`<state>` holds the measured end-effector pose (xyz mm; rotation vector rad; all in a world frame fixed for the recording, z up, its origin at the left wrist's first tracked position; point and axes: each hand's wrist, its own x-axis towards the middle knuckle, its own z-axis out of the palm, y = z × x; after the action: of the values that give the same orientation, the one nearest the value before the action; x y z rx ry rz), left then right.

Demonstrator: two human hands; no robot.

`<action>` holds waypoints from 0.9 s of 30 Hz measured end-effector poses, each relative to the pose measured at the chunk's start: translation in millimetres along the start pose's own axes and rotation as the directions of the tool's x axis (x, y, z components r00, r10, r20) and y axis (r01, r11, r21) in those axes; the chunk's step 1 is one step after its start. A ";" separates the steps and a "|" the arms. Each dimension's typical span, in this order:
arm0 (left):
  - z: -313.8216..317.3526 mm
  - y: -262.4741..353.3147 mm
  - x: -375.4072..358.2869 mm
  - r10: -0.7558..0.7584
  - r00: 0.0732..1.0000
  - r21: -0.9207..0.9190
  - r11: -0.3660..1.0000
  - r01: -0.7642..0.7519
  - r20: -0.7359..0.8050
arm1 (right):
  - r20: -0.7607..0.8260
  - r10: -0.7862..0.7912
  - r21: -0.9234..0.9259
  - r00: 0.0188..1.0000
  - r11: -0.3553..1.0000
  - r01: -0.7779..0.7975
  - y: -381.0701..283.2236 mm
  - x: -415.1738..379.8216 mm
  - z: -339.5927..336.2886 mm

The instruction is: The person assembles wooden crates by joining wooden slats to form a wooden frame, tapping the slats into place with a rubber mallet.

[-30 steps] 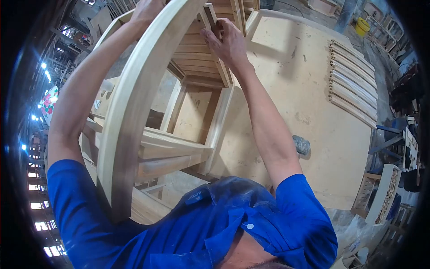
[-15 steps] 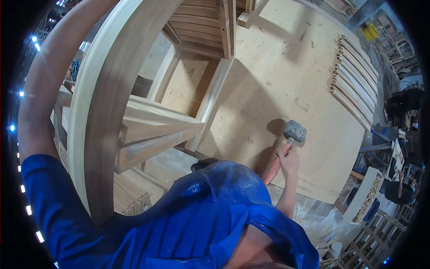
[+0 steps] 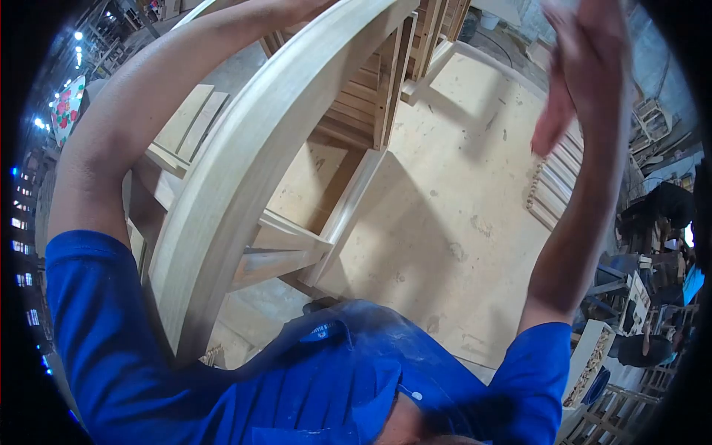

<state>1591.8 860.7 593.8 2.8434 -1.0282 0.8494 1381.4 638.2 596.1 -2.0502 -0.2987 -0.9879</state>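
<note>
Closest, the blue shirt [image 3: 319, 378] fills the bottom of the view, with the thick curved beam [image 3: 245, 159] rising from beside it to the top edge. The left arm runs up along the beam's left side; the left hand [image 3: 308, 7] is at the beam's upper part, cut off by the top edge, so whether its fingers are apart or closed cannot be told. Raised at the upper right, the right hand [image 3: 582, 59] is blurred, its fingers closed around a red handle [image 3: 552, 122]. The handle's end sticks out below the fingers, well apart from the beam. Beyond the beam, the slatted wooden frame [image 3: 352, 200] stands at the left of a pale tabletop [image 3: 460, 185]. Farther right, grooved wood strips [image 3: 552, 193] lie side by side, partly hidden by the right forearm and handle.
</note>
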 end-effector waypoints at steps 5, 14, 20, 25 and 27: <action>-5.4 11.3 -3.2 -0.074 0.995 -0.026 0.997 0.076 0.061 | 0.482 0.048 -0.394 0.875 0.904 0.167 -22.4 79.2 1.4; 4.1 1.4 -3.6 0.036 0.999 -0.016 0.999 -0.037 -0.026 | 0.727 0.003 -0.176 0.687 0.967 0.182 -24.6 98.9 -30.2; -5.4 11.1 -3.6 -0.068 0.991 0.060 0.996 0.062 0.111 | 0.533 0.251 -0.669 0.808 0.709 0.221 -4.1 68.4 26.5; -45.5 -26.5 17.9 0.527 0.838 0.063 0.840 -0.539 0.142 | 0.565 -0.122 -0.543 0.816 0.690 0.479 31.6 67.1 40.8; -139.2 -30.3 9.1 0.284 0.818 -0.216 0.956 -0.200 0.501 | 0.542 -0.050 -0.558 0.839 0.725 0.404 18.2 62.6 41.8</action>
<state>1547.4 903.9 722.4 2.9051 -1.4555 -0.0526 1455.1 650.4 616.9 -2.9946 -0.5549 -0.7444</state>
